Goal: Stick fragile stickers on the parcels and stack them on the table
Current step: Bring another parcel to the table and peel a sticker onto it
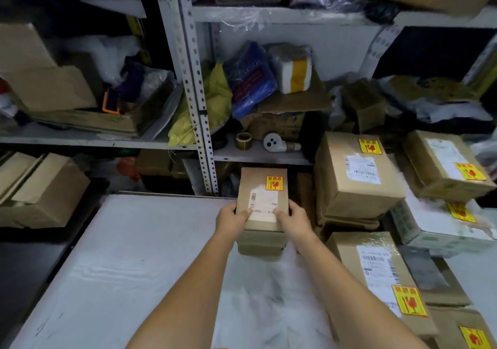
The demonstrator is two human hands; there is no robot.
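Note:
A small brown parcel with a white label and a yellow-red fragile sticker is held at the far edge of the white table. My left hand grips its near-left corner and my right hand its near-right corner, thumbs on top. It sits on top of another small brown parcel of similar size. Stickered parcels are stacked to the right: a large box, another at the far right and a near one.
Metal shelving full of boxes, bags and a tape roll rises behind the table. Cardboard boxes stand at the left. A white carton lies among the right-hand stack.

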